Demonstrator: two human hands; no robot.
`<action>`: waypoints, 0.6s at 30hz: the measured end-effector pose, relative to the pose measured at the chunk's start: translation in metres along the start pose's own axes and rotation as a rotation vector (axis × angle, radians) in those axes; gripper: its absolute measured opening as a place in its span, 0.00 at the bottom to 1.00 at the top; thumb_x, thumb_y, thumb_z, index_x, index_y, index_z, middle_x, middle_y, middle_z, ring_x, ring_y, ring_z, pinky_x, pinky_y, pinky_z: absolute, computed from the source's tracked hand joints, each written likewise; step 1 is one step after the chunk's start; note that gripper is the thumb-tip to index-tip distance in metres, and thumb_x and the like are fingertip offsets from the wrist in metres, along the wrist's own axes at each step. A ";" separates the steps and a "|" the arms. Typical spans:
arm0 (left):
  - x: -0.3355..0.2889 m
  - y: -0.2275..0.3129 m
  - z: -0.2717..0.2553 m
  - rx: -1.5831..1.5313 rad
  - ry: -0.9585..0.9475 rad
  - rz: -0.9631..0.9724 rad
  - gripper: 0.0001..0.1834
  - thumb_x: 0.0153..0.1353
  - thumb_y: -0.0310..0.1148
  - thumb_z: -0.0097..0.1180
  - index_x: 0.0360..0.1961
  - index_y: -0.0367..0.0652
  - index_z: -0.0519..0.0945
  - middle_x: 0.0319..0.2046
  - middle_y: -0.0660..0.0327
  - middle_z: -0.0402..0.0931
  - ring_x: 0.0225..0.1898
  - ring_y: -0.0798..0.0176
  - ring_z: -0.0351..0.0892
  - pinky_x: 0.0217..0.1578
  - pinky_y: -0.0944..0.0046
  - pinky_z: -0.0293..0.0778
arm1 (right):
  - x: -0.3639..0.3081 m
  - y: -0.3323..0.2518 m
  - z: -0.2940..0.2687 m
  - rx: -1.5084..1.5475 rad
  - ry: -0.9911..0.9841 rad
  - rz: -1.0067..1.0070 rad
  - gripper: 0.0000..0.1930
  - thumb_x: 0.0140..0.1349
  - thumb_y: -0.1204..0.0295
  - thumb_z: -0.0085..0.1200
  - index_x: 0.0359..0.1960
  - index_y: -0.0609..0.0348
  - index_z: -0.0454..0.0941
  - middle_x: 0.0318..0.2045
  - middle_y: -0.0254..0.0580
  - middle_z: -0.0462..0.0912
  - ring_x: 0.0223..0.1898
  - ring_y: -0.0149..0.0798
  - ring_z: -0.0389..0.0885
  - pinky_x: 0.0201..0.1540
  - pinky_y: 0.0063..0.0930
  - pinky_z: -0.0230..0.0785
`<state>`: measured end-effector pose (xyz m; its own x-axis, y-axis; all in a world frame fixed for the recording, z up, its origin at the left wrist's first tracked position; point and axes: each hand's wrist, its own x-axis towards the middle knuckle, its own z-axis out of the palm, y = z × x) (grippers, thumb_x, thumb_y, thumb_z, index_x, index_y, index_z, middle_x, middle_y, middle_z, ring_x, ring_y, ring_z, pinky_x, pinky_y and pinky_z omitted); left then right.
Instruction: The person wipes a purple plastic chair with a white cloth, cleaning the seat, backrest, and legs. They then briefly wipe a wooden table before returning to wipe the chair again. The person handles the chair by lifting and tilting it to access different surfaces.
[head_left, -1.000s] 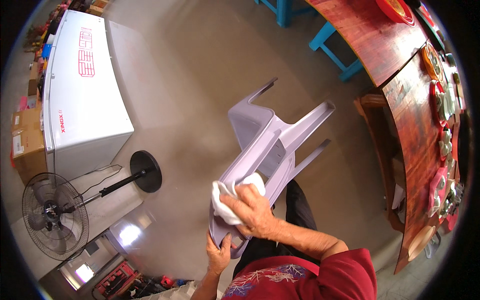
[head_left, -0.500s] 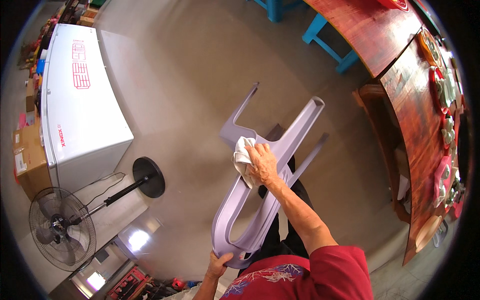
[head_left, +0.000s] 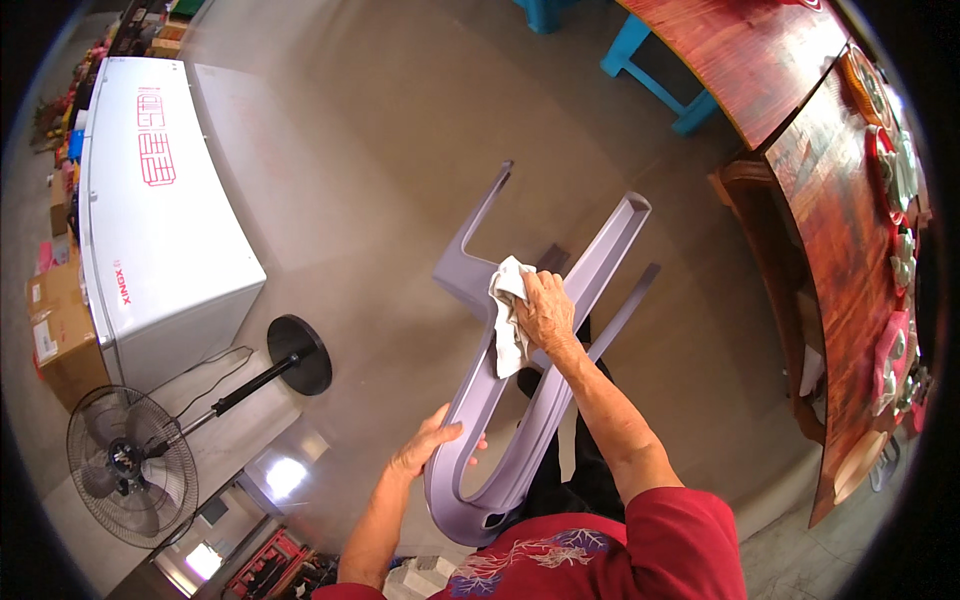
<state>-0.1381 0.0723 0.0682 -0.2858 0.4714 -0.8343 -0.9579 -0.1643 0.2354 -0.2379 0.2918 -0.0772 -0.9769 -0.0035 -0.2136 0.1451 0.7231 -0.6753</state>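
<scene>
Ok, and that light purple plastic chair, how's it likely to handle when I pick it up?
The light purple plastic chair is probably stiff, since its frame looks like moulded plastic. It's likely light for its size: one leg looks like an open, thin-walled channel. It may swing or twist awkwardly, as legs jut out far from where the left hand grips it.

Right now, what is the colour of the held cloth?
The cloth is white, clearest in the head view.

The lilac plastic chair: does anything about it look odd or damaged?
The lilac plastic chair looks tipped over: its legs point away from the person rather than straight down. The left hand grips its edge while the right hand holds a white cloth against it. No cracks or breaks stand out.
</scene>
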 end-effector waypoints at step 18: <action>0.047 0.026 0.080 0.276 0.046 -0.128 0.29 0.57 0.21 0.50 0.59 0.41 0.58 0.35 0.53 0.73 0.28 0.65 0.73 0.22 0.64 0.75 | -0.006 0.041 -0.082 0.054 0.043 -0.224 0.22 0.41 0.76 0.60 0.42 0.50 0.75 0.36 0.46 0.72 0.37 0.50 0.71 0.37 0.41 0.68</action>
<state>-0.1789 0.1592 0.0752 -0.1667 0.4323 -0.8862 -0.9588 0.1386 0.2480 -0.2390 0.3778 -0.0462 -0.9913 -0.1296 -0.0242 -0.0695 0.6693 -0.7397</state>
